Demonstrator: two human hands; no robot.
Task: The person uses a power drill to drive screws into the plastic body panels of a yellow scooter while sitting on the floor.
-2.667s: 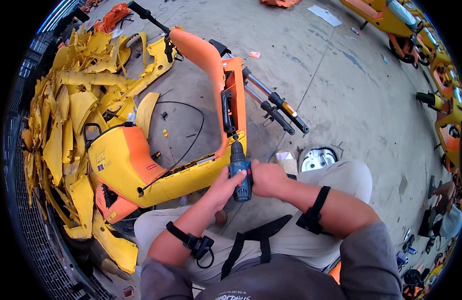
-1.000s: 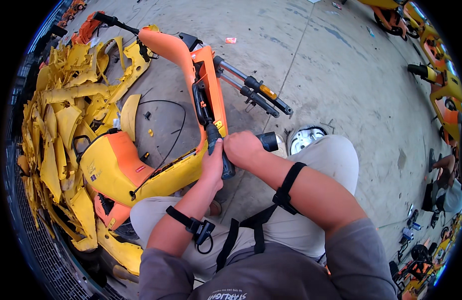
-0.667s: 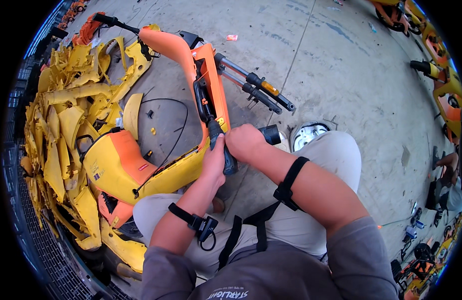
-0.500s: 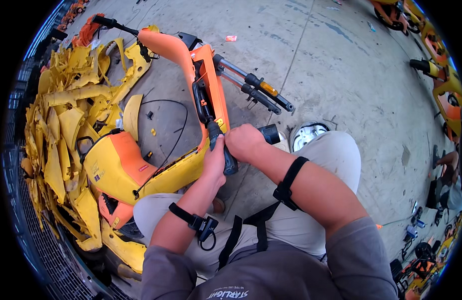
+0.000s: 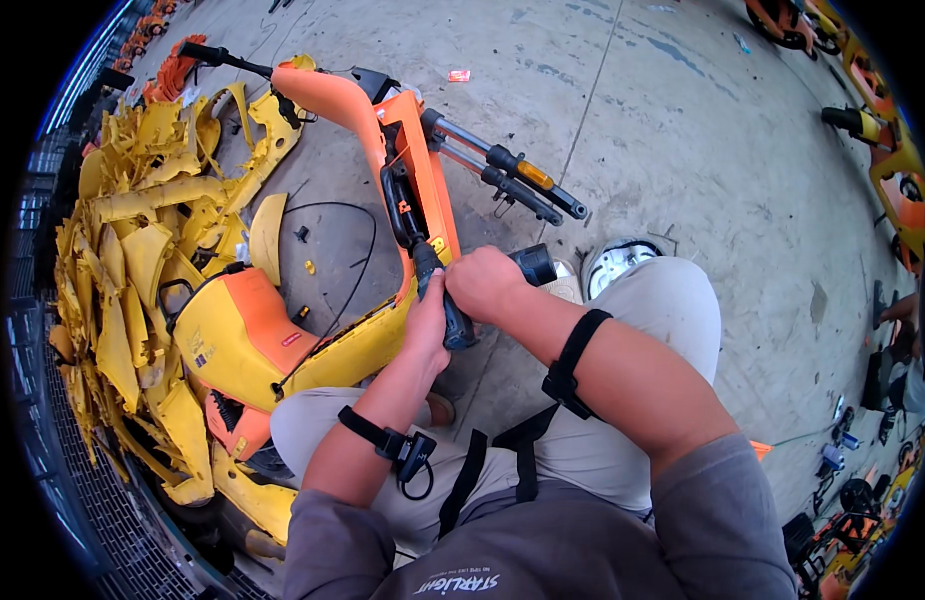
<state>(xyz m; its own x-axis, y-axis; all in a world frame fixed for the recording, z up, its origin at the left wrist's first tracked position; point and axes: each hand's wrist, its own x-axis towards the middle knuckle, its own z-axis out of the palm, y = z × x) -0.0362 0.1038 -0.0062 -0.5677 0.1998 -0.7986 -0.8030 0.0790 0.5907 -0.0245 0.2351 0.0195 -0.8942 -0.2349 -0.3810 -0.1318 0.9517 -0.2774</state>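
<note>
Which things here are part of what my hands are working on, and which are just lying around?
In hand:
left hand
right hand
power screwdriver
orange and yellow scooter body

Lying about:
pile of yellow panels
black cable
headlight unit

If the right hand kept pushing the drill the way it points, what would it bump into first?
Probably the orange scooter panel. The right hand grips the dark drill, whose tip already looks pressed against that panel, though depth is hard to judge.
</note>
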